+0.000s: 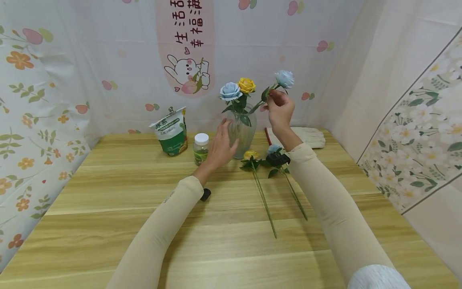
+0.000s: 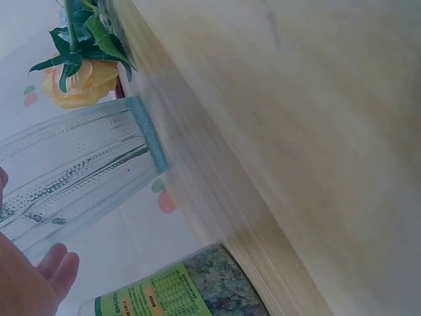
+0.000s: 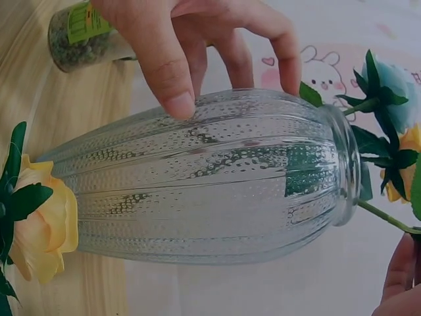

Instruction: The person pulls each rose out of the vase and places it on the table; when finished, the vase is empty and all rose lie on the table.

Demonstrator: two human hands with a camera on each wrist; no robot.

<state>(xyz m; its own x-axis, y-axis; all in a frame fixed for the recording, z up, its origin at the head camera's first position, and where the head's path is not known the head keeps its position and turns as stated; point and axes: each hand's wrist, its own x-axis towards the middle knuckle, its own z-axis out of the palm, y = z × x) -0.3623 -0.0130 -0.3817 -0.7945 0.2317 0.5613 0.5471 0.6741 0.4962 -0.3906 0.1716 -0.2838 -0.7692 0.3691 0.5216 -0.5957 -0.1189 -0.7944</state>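
Beside the glass vase (image 1: 243, 138), on its left: the left hand (image 1: 220, 147), its forearm reaching forward over the tabletop (image 1: 108, 224), fingers spread wide, thumb apart from them and near the front of the glass; how firmly it touches, cannot tell. Above and right of the vase: the right hand (image 1: 281, 112), raised, thumb and fingers pinching the stem of a pale blue flower (image 1: 284, 79) below the bloom; the stem slants down into the vase mouth.

Surroundings, left to right: one green-and-white pouch (image 1: 172, 138), upright, metal clip (image 1: 171, 109) at its top. One clear jar (image 1: 200, 154), white lid, just beside the left hand. The vase, upright, holding one blue rose (image 1: 230, 92) and one yellow rose (image 1: 247, 85), its left side partly covered by the left hand. One yellow flower (image 1: 250, 154), lying before the vase. One blue bloom (image 1: 273, 149), its stem lying on the wood, partly covered by the black wrist device (image 1: 278, 160). One whitish glove (image 1: 308, 136), red-edged, partly behind the right forearm.

Writing: backdrop (image 1: 126, 72), "生活" and "幸福满" legible above a cartoon rabbit (image 1: 185, 70); further characters cut off at the top. Pouch and jar labels: small print, not readable.
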